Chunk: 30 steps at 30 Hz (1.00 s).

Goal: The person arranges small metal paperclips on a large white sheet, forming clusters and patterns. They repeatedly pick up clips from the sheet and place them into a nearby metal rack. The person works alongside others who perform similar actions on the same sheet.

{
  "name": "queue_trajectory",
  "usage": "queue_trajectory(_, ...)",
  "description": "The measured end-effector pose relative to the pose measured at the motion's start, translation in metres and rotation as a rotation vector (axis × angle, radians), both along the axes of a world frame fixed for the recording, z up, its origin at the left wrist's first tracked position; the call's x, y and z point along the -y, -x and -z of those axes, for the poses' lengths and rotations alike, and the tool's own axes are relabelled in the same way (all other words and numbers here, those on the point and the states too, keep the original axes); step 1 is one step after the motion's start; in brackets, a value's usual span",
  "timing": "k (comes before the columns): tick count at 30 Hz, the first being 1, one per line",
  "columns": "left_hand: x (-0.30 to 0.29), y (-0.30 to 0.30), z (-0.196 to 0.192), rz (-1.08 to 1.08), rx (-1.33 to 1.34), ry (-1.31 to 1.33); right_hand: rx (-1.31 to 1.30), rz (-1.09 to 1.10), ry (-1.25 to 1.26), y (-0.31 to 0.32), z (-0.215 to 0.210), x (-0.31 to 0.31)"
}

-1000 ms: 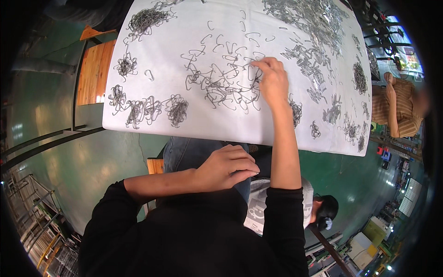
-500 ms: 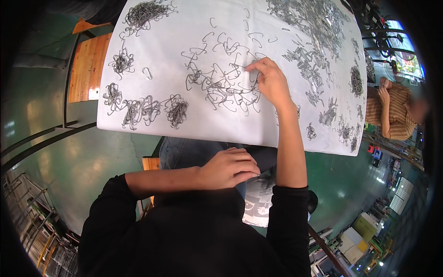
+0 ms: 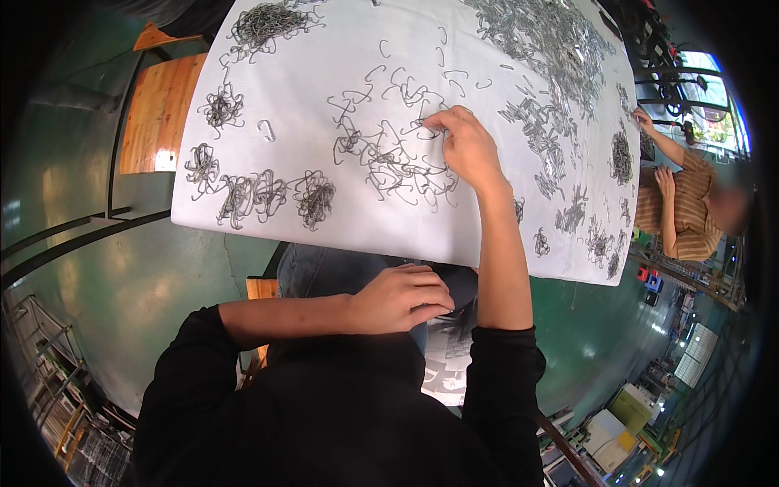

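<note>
Grey wire hooks (image 3: 398,169) lie loose and tangled across the middle of the white table (image 3: 389,227), and the right hand (image 3: 466,146) is over their right side. Its fingers are bent, the forefinger reaching to a hook near the top of the scatter; whether finger and thumb pinch it, I cannot tell. The left hand (image 3: 402,299) rests near the lap, lower centre of the frame, fingers close together and loosely curled; whether anything is under them does not show. Judging by the layout, the work is part done: separate clumps (image 3: 315,200) lie at the lower left of the table, and a thicker heap (image 3: 268,26) at the upper left, while the central hooks remain ungathered. A lone clip (image 3: 265,130) lies between. Many short pieces (image 3: 540,130) spread over the upper right, also ungathered. A co-worker (image 3: 690,199) in stripes is at the right, one hand at the table's edge.
</note>
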<state>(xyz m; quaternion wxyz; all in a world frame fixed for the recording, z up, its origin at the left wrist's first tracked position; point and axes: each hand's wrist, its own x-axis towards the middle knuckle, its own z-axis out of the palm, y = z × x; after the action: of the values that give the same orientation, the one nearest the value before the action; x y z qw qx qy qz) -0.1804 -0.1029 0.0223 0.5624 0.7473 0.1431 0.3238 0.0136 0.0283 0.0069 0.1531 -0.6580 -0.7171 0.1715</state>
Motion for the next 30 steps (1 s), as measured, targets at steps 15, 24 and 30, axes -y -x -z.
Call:
queue_trajectory(15,0.001,0.000,0.002,-0.112,0.043,-0.060,0.069,-0.021,0.051,0.032,0.006,-0.074)
queue_trajectory(24,0.008,0.005,0.012,-0.073,0.008,-0.031,-0.050,0.001,0.074,0.003,-0.005,-0.066)
queue_trajectory(30,0.011,0.007,0.011,-0.060,0.001,-0.057,0.264,-0.223,0.178,0.039,-0.003,-0.067)
